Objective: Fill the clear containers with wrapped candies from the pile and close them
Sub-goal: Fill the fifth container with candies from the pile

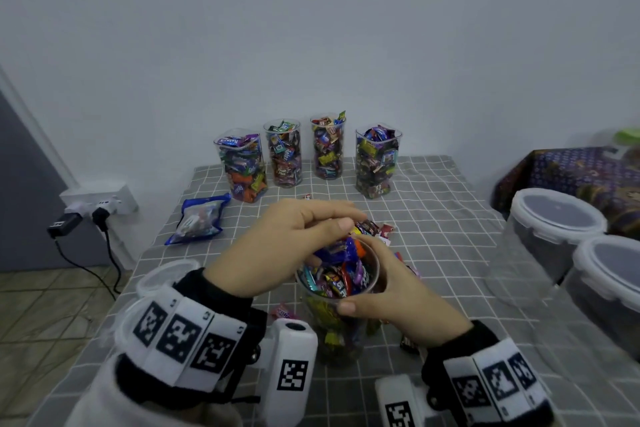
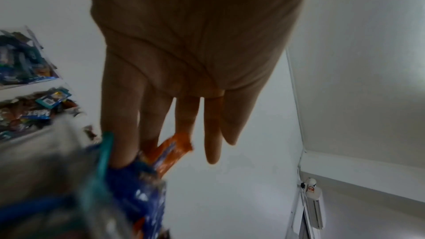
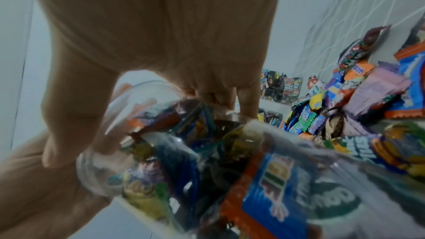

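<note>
- Your right hand [image 1: 388, 291] wraps its fingers and thumb around the rim of the clear round plastic container [image 1: 341, 308], nearly full of wrapped candies, near the desk's [image 1: 450, 253] front edge.
- Your left hand [image 1: 277, 250], fingers extended, presses candies at the mouth.
- Four filled, lidless clear containers [image 1: 285, 152] line the far edge.

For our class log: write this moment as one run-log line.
left hand: pressing candies into clear container | right hand: gripping container rim | lid: off
</note>
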Demonstrator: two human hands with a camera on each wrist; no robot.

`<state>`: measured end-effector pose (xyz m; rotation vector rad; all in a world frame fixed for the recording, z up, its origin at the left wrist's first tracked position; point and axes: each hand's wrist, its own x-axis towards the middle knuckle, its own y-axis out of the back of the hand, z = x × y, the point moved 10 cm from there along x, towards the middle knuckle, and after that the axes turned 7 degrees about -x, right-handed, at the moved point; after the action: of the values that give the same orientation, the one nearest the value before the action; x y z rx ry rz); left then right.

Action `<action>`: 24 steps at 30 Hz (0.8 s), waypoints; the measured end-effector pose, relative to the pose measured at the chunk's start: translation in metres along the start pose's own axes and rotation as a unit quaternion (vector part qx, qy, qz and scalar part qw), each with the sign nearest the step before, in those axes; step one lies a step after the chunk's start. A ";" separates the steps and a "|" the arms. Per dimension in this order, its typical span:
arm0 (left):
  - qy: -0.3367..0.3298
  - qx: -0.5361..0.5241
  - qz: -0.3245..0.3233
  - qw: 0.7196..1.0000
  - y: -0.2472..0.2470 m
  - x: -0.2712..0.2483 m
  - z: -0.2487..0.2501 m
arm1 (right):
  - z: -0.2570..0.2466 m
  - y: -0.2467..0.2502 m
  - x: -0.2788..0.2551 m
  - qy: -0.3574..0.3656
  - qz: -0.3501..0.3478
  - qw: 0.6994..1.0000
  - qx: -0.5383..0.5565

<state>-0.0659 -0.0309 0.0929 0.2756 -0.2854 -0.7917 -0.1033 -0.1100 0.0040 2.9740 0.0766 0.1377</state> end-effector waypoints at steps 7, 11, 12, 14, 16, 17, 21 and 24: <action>-0.005 0.210 0.063 0.976 0.015 0.003 0.009 | 0.001 0.000 0.000 -0.003 -0.001 1.000 -0.003; 0.014 0.327 0.012 0.945 -0.004 0.007 0.004 | 0.002 0.001 0.000 0.002 0.005 1.000 -0.012; 0.016 0.339 -0.002 0.941 -0.008 0.007 0.002 | 0.002 0.001 0.000 0.002 0.004 1.000 -0.013; 0.022 0.355 -0.028 0.934 -0.016 0.007 -0.003 | 0.003 0.002 -0.001 0.000 0.004 1.000 -0.031; 0.026 0.346 -0.031 0.937 -0.017 0.007 -0.005 | 0.002 0.003 -0.001 0.002 0.006 0.999 -0.038; 0.023 0.332 -0.018 0.943 -0.013 0.006 -0.003 | 0.002 0.003 0.000 0.004 0.007 1.000 -0.030; -0.010 0.305 0.070 0.950 0.008 0.001 0.010 | 0.003 0.001 0.000 -0.003 0.002 1.000 0.004; -0.006 0.324 0.026 0.946 -0.003 0.000 0.005 | 0.002 0.002 0.000 0.002 0.005 1.000 -0.002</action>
<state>-0.0700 -0.0333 0.0963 0.8798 -0.5606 -0.6277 -0.1029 -0.1121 0.0024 2.9708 0.0623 0.1438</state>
